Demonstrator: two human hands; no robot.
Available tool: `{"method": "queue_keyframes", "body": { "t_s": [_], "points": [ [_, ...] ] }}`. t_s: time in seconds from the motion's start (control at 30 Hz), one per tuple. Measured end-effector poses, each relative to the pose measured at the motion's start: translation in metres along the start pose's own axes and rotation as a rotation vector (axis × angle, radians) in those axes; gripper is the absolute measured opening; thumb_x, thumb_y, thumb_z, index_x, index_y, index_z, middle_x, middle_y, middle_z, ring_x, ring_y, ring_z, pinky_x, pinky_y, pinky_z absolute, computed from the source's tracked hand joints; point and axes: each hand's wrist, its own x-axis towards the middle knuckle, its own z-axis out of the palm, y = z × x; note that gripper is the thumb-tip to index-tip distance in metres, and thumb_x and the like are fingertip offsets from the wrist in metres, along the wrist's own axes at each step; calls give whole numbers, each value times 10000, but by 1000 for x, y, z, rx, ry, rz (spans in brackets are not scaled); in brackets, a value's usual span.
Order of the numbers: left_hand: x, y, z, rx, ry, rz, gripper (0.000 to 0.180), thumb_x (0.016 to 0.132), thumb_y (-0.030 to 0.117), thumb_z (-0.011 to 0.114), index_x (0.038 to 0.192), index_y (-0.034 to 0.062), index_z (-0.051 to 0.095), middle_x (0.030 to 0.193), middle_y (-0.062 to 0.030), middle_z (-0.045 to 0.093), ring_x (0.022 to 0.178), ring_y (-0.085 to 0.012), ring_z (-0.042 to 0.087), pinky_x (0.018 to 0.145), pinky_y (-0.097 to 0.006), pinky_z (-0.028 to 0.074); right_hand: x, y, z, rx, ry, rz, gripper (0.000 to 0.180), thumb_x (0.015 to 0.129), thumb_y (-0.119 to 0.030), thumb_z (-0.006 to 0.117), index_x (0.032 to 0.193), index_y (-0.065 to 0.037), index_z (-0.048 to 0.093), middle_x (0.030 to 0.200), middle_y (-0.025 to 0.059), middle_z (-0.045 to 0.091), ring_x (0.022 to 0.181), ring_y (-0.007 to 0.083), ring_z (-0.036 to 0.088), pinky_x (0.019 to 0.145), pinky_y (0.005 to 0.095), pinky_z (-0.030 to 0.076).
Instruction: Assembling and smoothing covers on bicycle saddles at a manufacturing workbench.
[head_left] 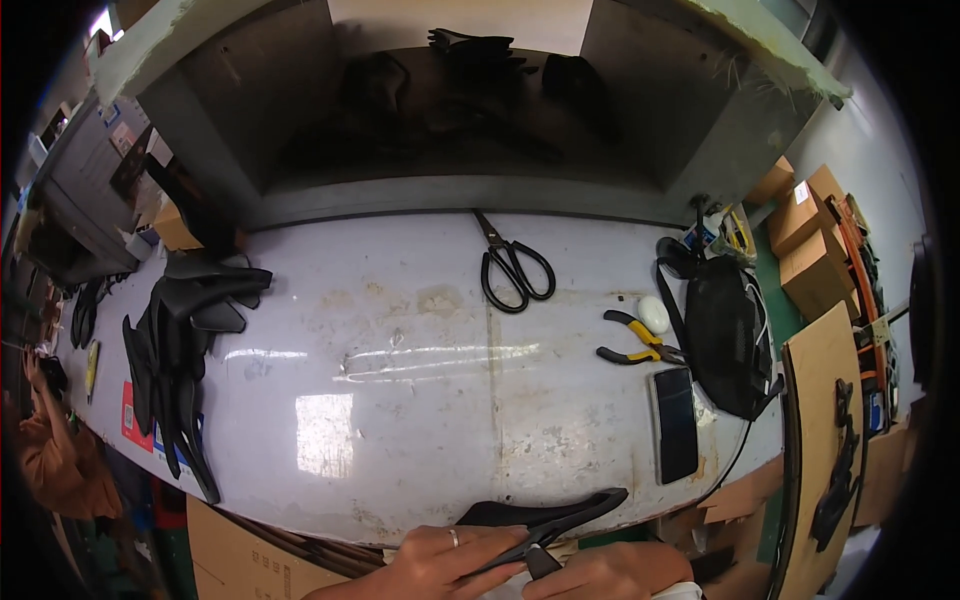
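At the table's front edge, my left hand (450,560), with a ring on one finger, is closed on a black curved moulded piece (570,512) with a long tapering end. My right hand (610,572) is closed close beside it, around a small dark object (542,562). Whether that is a tool or part of the piece, I cannot tell. Black-handled scissors (510,265) lie at the far middle of the table. Pliers with yellow and black handles (640,340) rest on the right, beside a white egg-shaped object (653,315).
A pile of similar black pieces (180,330) lies on the left. A phone (676,425) and a black bag (730,335) sit at the right. Behind the table stands a grey box-like shelf (460,195) holding more dark pieces. Another person (60,450) is at far left; cartons (815,270) stand at right.
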Motion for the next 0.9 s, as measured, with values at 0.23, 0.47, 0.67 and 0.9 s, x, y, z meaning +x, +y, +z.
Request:
{"method": "queue_keyframes", "body": {
  "t_s": [0.23,0.47,0.67,0.9],
  "points": [
    [7,2,6,-22,2,-1,256,833,-4,790,1073,-73,736,972,-225,757,834,-339,764,718,-374,614,-4,-6,-1,-60,-10,4,101,849,2,706,809,61,635,694,143,608,575,273,612,567,404,550],
    [9,5,10,31,34,1,203,858,-9,763,1051,-66,739,964,-220,759,793,-321,761,676,-359,605,-34,5,17,-98,321,-71,279,919,-195,770,830,34,639,745,148,667,631,294,672,627,432,592],
    [28,44,5,249,-155,-62,304,860,-11,711,1161,-34,670,855,-202,717,703,-336,718,611,-394,572,-40,-4,25,-142,254,-102,272,926,-201,767,868,30,635,742,144,660,622,287,658,649,442,599],
    [21,41,11,489,-224,-58,477,767,-24,690,1235,-32,600,703,-164,643,589,-350,646,532,-442,507,-34,2,20,22,308,-168,144,909,-41,693,825,55,626,741,178,641,628,319,646,630,464,579]
  ]
}}
